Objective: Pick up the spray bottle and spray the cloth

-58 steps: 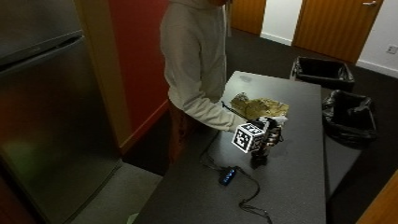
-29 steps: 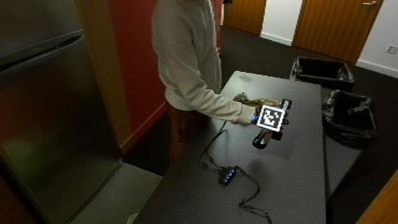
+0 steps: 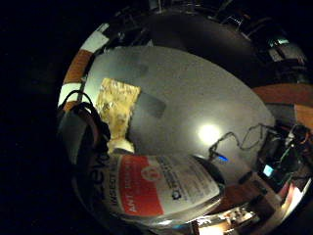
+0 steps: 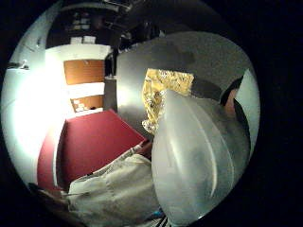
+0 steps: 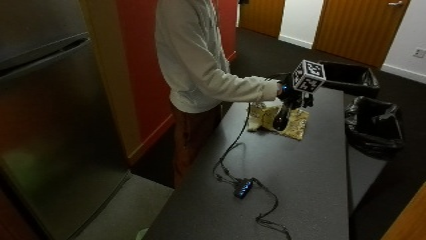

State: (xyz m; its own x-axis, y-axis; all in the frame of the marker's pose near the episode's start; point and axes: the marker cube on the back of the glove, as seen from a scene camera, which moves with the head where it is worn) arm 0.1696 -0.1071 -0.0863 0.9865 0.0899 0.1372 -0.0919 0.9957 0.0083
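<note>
Spray bottle [image 5: 281, 117] held up off the desk [image 5: 313, 165], hanging bottom-down over the near edge of the yellow cloth [image 5: 295, 123]. Right hand [image 5: 290, 93] curled round its top. Nozzle direction not visible. Risk: if it faces outward rather than down, spray lands on the desk beside the cloth.
</note>
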